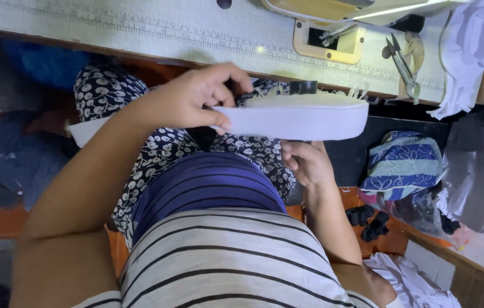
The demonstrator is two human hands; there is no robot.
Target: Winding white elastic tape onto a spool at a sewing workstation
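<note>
- White folded fabric piece (305, 121), centre of the frame: a long, flat band, smooth, with a frayed upper edge (threads show at its right end).
- Left hand (193, 100): fingers pinched on the band's left end.
- Right hand (309, 164), below the band: fingers curled against its underside; grip unclear.
- Handling note: keeping the fold taut and level should hold its edges aligned.
- Scissors (403, 65), upper right, on the sewing table (139, 34).

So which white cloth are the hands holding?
The folded white band over the lap, gripped by the left hand and right hand. The other white cloth lies untouched on the table.
</note>
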